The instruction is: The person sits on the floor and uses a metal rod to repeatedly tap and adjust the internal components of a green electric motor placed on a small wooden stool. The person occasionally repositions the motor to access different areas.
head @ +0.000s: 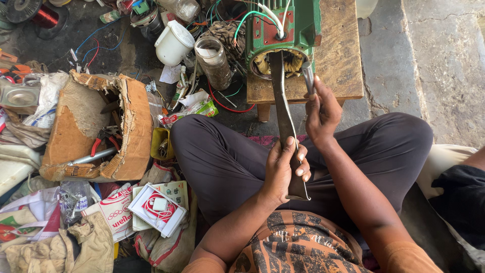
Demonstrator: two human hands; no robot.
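Observation:
A green electric motor (293,25) with exposed copper windings and loose wires stands on a low wooden stool (338,65). My left hand (284,169) grips the lower end of a long flat metal bar (280,101) whose upper end reaches into the motor's open winding. My right hand (321,114) holds a short grey metal rod (308,76) upright beside the bar, close to the motor's mouth. I sit cross-legged in dark trousers behind the stool.
To the left lies a torn cardboard box (126,131) with pliers and tools, a white plastic jug (173,43), a glass jar (214,63), wire spools, bags and packets. Another person's arm (462,197) shows at right. Concrete floor lies at the far right.

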